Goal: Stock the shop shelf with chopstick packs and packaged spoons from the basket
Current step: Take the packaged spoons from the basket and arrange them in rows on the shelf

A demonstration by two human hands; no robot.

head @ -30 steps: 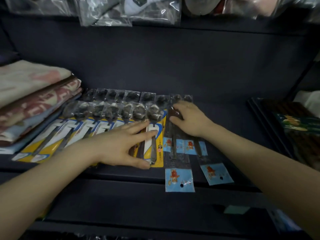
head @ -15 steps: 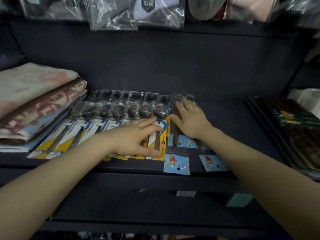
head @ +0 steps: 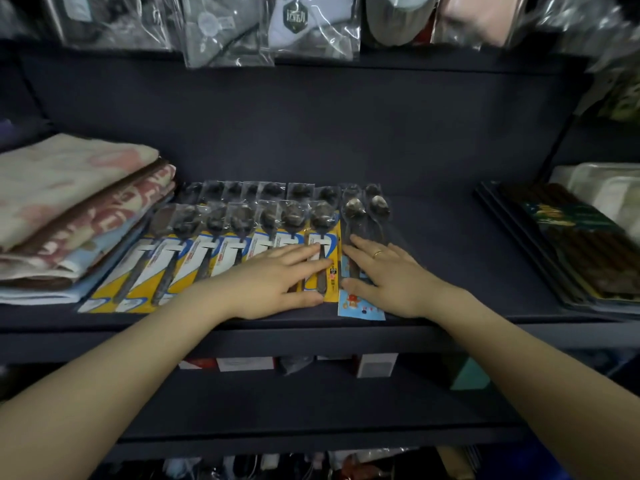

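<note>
- Since the earlier frames, the right hand (head: 388,271) has drawn back from the spoon bowls toward the shelf's front edge, and the blue-card spoon packs (head: 363,303), which overhung that edge, now lie further in on the shelf (head: 450,244)
- Left hand (head: 273,278): unchanged in place, lying flat with fingers extended on the lower part of the yellow-card spoon packs (head: 214,251); the thumb touches the front end of the rightmost pack; nothing is gripped
- Right hand: flat, palm down, fingers spread and pointing to 11 o'clock, pressing on the handles of the blue-card spoon packs; nothing is gripped; a ring (head: 377,253) sits on one finger
- Yellow-card spoon packs: one overlapping row running from 9 o'clock toward the shelf centre, bowls toward the back wall, cards toward the front edge
- Second row of spoon packs (head: 270,190): lies behind the first, at 12 o'clock of the left hand; only the bowl ends show
- Blue-card spoon packs: just beside the yellow row on its 3 o'clock side; two bowls show ahead of the right fingers
- Folded towels (head: 76,209): stacked at 9 o'clock, touching the left end of the spoon row
- Dark packaged goods (head: 568,244): at 3 o'clock, well apart from the hands; contents cannot be told
- Bagged items (head: 270,26): hang at 12 o'clock above the shelf
</note>
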